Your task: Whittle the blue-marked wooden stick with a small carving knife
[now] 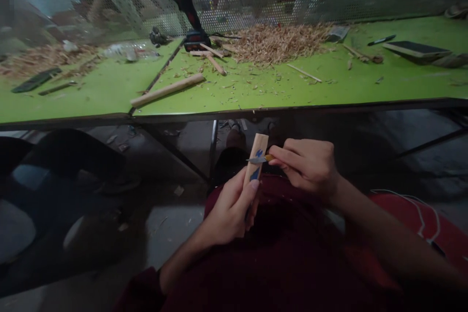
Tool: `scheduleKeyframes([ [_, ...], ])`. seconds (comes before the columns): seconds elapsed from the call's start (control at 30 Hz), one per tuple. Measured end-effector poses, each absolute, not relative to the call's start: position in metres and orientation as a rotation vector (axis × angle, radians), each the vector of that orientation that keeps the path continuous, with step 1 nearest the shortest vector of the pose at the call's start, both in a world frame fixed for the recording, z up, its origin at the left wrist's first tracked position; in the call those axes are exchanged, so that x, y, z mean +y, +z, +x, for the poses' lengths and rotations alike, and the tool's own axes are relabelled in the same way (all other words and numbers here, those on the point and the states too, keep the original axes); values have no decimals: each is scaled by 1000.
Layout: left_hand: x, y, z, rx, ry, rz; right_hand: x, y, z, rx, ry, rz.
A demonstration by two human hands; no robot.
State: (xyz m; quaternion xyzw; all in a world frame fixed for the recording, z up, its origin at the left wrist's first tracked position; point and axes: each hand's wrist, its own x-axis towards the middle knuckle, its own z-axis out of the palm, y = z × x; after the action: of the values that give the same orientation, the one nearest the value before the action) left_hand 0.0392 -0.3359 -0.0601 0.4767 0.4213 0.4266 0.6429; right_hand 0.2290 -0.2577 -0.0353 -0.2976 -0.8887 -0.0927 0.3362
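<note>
My left hand (234,204) is wrapped round the lower part of a flat piece of wood (259,142), which points up and away from my body. Blue markings show on the wood's upper face. In my right hand (309,163) is a small knife (258,160) with a yellowish handle, mostly covered by my fingers. Its blade lies across the face of the wood, between the blue markings, with the tip toward the left. Both hands are in front of my dark red top, below the edge of the green table.
On the green table (256,92) are a wooden rod (168,89), a cordless drill (181,5), a heap of wood shavings (281,44), a plastic bottle (131,51) and a phone (417,49). A perforated screen (256,0) stands behind. A white cable (420,204) rests on a red seat at right.
</note>
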Motion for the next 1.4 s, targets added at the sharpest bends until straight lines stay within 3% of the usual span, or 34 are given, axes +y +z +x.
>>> scheduleKeyframes([
  [1.2,-343,-56,25,842,992,963,-223,5,229,-2424,-689,-556],
  [1.4,-357,-42,13,898,805,1114,-200,26,280,-2122,-855,-913],
])
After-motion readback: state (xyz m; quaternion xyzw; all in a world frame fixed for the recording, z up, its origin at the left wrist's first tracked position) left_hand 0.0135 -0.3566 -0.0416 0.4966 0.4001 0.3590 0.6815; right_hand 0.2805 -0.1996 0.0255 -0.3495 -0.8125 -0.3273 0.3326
